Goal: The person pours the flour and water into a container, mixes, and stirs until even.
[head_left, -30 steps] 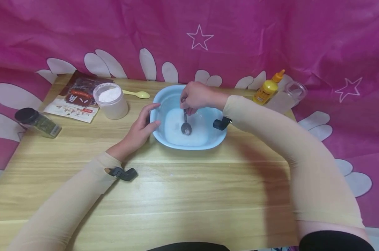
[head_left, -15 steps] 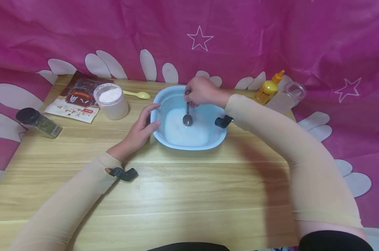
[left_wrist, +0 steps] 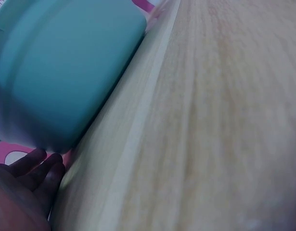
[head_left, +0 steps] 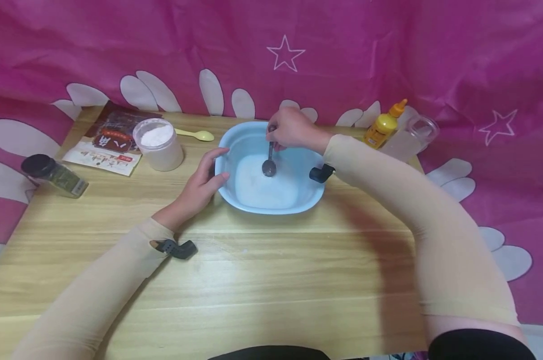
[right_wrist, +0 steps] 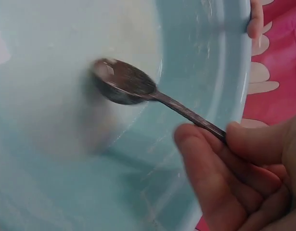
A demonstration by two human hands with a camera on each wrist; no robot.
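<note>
At centre frame, the right hand pinches a metal spoon, its handle top hidden, in the blue basin on the counter. The left hand, fingers loosely spread, holds the basin's rim.

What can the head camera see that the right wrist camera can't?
Only the head view shows the whole wooden table, the white powder jar, the yellow spoon, the brown packet, the dark-lidded jar, the yellow bottle and the left hand holding the bowl's side.

Only the right wrist view shows, close up, the fingers pinching the spoon handle and white residue on the spoon's scoop.

Both show the blue bowl, the metal spoon dipped in white liquid, and the right hand.
</note>
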